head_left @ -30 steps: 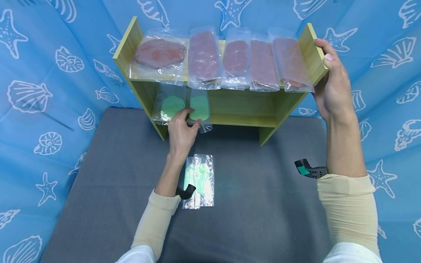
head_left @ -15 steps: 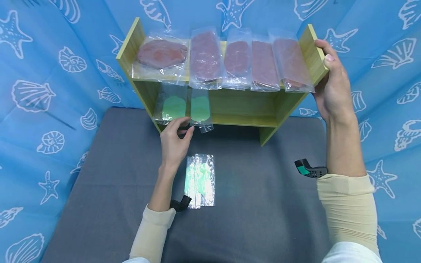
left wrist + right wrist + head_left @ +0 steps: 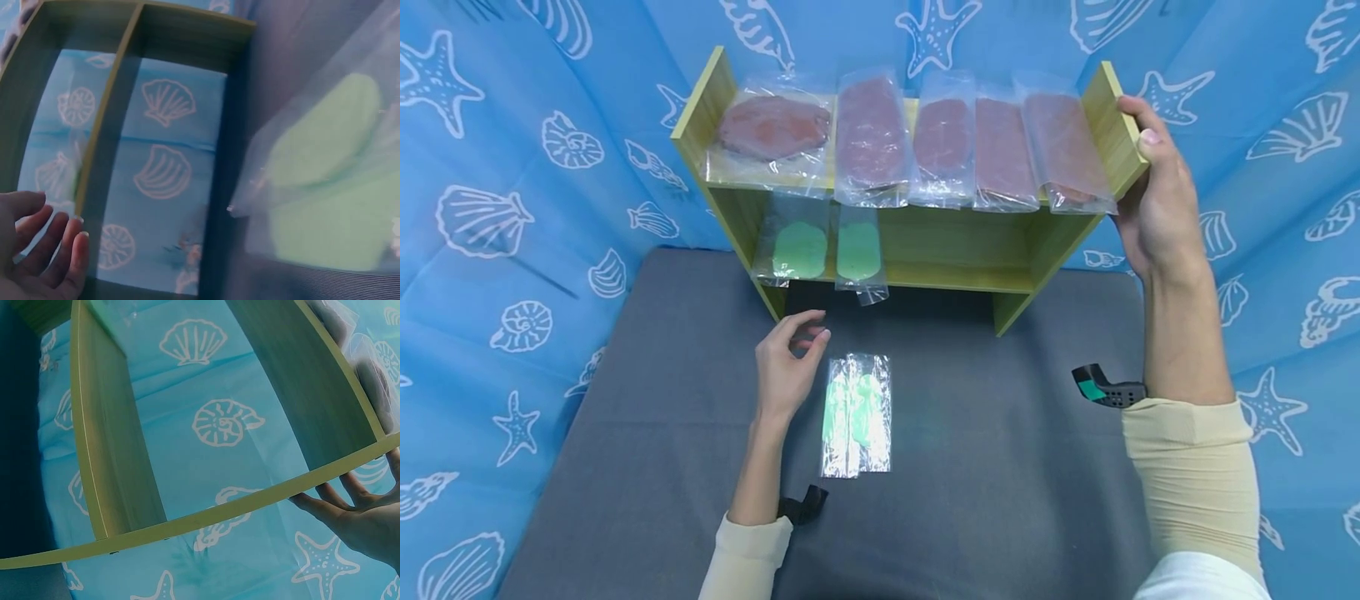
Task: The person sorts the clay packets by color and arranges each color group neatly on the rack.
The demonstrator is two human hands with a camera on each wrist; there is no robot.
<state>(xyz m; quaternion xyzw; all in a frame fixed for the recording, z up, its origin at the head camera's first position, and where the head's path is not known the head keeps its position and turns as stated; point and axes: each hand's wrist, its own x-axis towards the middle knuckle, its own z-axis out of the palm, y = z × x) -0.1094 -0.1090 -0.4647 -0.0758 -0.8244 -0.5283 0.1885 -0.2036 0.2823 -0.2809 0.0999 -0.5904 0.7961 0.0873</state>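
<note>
A two-tier wooden shelf (image 3: 955,277) stands at the back of the grey table. My left hand (image 3: 784,371) hovers in front of its lower left, fingers loosely curled and holding nothing. Two clear bags with flat green pieces, the left bag (image 3: 800,250) and the right bag (image 3: 858,252), lie side by side on the lower tier. Nearer the front, more clear bags with green pieces (image 3: 867,408) overlap on the table, beside my left hand. My right hand (image 3: 1165,200) rests against the outer face of the shelf's right side panel; the right wrist view shows its fingers (image 3: 325,509) touching there.
Along the upper tier sit several clear bags with reddish-brown flat pieces (image 3: 870,133), some overhanging the front edge. A blue curtain with white shell prints (image 3: 482,221) surrounds the grey table (image 3: 985,467).
My left hand has let go of the green bags on the lower tier and drawn back toward the front left. The right hand stays at the side panel.
</note>
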